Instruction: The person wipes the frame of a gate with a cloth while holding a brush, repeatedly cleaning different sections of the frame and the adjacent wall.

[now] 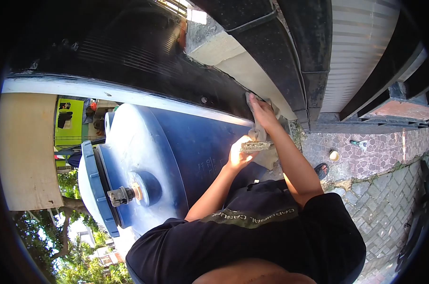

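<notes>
My left hand (240,155) is closed around a small block (255,146) with a rough, crusted edge. Just above it, my right hand (263,113) reaches to the seam between a dark panel (210,87) and a pale plastered strip (252,75). Its fingers are bent over a thin, grey, smeared piece (249,100) whose kind I cannot make out. Grey, mortar-like material (258,133) shows between the two hands. Close by on the left lies the side of a large blue water tank (191,142).
The tank's lid (94,187) and a pipe fitting (121,195) stick out at left. Dark beams (314,57) run overhead at right. A sandal (322,170) and a small pale cup-like object (334,155) are on the stone paving (314,142). The scene appears sideways.
</notes>
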The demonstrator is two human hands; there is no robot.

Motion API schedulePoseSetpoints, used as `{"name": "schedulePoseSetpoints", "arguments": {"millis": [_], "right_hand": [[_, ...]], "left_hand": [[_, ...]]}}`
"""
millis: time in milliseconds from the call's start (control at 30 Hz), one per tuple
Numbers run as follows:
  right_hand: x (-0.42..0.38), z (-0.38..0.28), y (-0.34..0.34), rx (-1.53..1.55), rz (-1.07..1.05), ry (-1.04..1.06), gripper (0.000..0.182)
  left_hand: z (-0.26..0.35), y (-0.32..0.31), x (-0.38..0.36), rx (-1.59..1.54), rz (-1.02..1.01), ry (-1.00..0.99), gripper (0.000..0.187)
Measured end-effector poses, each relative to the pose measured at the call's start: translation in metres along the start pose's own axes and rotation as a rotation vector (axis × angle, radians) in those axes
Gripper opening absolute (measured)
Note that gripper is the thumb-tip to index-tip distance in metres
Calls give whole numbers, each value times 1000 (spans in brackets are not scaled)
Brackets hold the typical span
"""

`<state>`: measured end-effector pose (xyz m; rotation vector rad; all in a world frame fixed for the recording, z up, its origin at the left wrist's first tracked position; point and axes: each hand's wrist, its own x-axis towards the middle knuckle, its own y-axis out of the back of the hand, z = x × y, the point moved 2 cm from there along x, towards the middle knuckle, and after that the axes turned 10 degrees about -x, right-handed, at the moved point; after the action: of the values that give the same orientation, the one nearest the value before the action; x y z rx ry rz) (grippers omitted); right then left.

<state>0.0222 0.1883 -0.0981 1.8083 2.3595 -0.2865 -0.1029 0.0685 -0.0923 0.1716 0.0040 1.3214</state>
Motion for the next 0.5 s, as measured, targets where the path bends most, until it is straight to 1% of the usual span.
{"name": "schedulePoseSetpoints", "arguments": {"millis": [33, 67, 100, 133, 167, 200, 267, 300, 333, 367, 400, 433, 467, 500], "right_hand": [[4, 15, -1, -2, 82, -55, 76], [-1, -5, 2, -7, 84, -51, 76], [-13, -46, 3, 10, 99, 0, 75], [-27, -81, 3, 28, 111, 45, 74], [-29, -101, 1, -9, 36, 196, 73], [-39, -127, 2, 63, -9, 294, 72], [-38, -148, -6, 53, -72, 460, 69], [-42, -151, -5, 52, -76, 465, 69], [-46, -156, -4, 21, -74, 552, 68], [-49, -159, -4, -10, -75, 639, 67], [-45, -151, -7, -9, -82, 646, 67], [-35, -131, -10, 57, 23, 555, 66], [-27, -108, -12, 119, 129, 460, 66], [-19, -83, -12, 104, 160, 325, 63]], "left_hand": [[3, -3, 0, 104, -30, -22, 31], [5, -6, 0, 208, -59, -43, 28], [3, -3, 0, 207, -60, -48, 28], [1, 2, -6, 197, -42, -71, 32], [-1, 4, -9, 187, -20, -94, 39], [5, -5, -6, -573, 81, 71, 37], [35, 12, -1, 725, -13, -279, 34], [58, 8, 8, 664, 32, -201, 32], [37, 14, 6, 722, 134, -255, 25], [63, 6, 10, 553, 121, -265, 23], [90, -1, 14, 385, 105, -273, 20], [86, 3, 10, 391, 111, -275, 20], [76, 8, 4, 462, 101, -239, 17], [70, 8, 0, 528, 88, -206, 15]]}}
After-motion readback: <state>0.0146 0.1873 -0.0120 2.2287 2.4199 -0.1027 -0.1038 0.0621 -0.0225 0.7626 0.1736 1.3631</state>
